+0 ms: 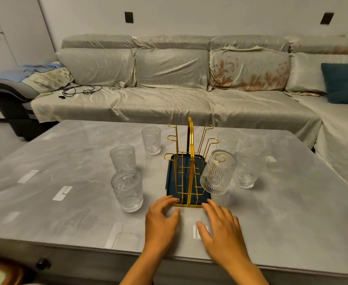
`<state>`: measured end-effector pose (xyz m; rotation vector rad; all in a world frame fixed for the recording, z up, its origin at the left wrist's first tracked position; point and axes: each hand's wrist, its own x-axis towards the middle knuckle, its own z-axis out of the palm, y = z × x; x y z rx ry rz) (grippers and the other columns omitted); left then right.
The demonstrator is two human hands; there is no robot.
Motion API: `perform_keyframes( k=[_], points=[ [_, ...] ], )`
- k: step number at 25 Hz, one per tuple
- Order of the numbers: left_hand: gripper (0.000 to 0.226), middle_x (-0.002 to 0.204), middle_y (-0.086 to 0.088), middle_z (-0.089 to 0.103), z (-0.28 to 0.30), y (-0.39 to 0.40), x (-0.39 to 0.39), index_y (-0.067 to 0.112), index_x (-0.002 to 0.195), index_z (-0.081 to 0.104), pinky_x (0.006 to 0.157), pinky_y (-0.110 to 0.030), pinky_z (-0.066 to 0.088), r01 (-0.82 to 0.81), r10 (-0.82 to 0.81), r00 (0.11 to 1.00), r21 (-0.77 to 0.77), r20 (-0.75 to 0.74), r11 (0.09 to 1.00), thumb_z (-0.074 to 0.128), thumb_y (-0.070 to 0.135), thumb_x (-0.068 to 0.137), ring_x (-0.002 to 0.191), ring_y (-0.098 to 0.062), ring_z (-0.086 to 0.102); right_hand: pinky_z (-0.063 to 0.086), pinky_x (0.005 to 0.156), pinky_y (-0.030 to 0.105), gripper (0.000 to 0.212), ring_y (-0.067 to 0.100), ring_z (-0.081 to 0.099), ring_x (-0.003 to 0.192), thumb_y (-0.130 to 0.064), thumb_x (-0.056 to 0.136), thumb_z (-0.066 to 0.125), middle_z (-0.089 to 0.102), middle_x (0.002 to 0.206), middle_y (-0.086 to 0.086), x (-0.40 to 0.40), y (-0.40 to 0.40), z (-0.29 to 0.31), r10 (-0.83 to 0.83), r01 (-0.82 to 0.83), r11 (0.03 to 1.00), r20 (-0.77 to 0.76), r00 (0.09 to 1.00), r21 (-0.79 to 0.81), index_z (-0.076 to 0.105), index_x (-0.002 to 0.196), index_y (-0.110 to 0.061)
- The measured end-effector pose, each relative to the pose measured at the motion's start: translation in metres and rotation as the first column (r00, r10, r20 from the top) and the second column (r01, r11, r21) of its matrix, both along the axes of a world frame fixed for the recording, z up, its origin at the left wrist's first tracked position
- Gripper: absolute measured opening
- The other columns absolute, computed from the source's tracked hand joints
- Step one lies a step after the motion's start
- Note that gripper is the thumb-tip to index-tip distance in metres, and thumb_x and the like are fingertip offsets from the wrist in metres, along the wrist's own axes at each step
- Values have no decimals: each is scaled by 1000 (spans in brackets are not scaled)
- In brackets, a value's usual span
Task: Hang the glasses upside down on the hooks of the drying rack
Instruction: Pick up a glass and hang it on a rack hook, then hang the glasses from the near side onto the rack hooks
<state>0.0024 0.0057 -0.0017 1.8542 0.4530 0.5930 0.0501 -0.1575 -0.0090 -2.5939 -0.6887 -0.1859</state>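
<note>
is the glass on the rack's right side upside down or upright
Upside down: the glass hangs tilted on a gold hook of the rack, base up, open mouth facing down.

Six glasses total: one hung upside down (218, 172) on the rack, five standing upright on the table (45, 161), three to the left (127, 190) (123, 157) (151, 140) and two to the right (245, 171) (227, 140). One gold drying rack (190, 161). Two hands, left (161, 220) and right (222, 229). One teal cushion (343, 83) on the sofa.
</note>
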Motion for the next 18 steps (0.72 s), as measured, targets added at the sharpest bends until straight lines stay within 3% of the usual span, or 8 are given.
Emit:
perform_keyframes(
  k=[3,6,8,11,15,18],
  points=[
    [35,99,6,64,3,6,-22,37,89,59,75,-28,47,-328,365,928,-290,80,899,66,4,79,97,-19,61,11,113,36,63,15,13,143,-56,92,26,13,159,-9,8,11,-1,18,-21,993,-32,999,-114,14,149,-31],
    [51,102,-1,54,12,29,-35,36,96,45,70,-31,42,-549,590,783,-231,195,804,74,4,68,93,-24,54,8,114,37,64,16,11,143,-57,92,21,12,160,-8,6,12,-3,3,-8,986,-31,1000,-165,9,150,-31],
    [73,116,0,49,18,56,-35,36,117,40,80,-35,41,-522,547,822,-175,159,835,82,10,63,103,-20,48,8,114,36,64,15,11,143,-57,92,20,13,159,-8,7,11,-5,-9,5,985,-21,1000,-172,9,150,-31],
    [103,124,5,48,20,84,-26,35,138,30,88,-40,45,-272,259,961,-166,-99,948,89,17,57,111,-21,49,7,114,37,64,15,10,144,-57,92,20,11,160,-8,6,12,-4,-15,8,984,-40,999,-180,8,150,-31],
    [82,113,0,61,11,102,-17,32,125,44,79,-36,50,-218,205,968,-80,-144,973,89,21,57,103,-27,61,7,114,36,64,15,10,144,-58,92,19,11,160,-8,5,13,-4,-21,12,982,-42,999,-191,8,149,-32],
    [76,110,-2,66,20,110,-18,28,114,51,81,-41,54,-188,177,969,-47,-172,981,92,28,50,95,-23,64,8,114,36,64,14,10,143,-59,91,18,12,159,-9,6,12,-5,-17,10,982,-35,999,-189,8,149,-33]
  ],
)
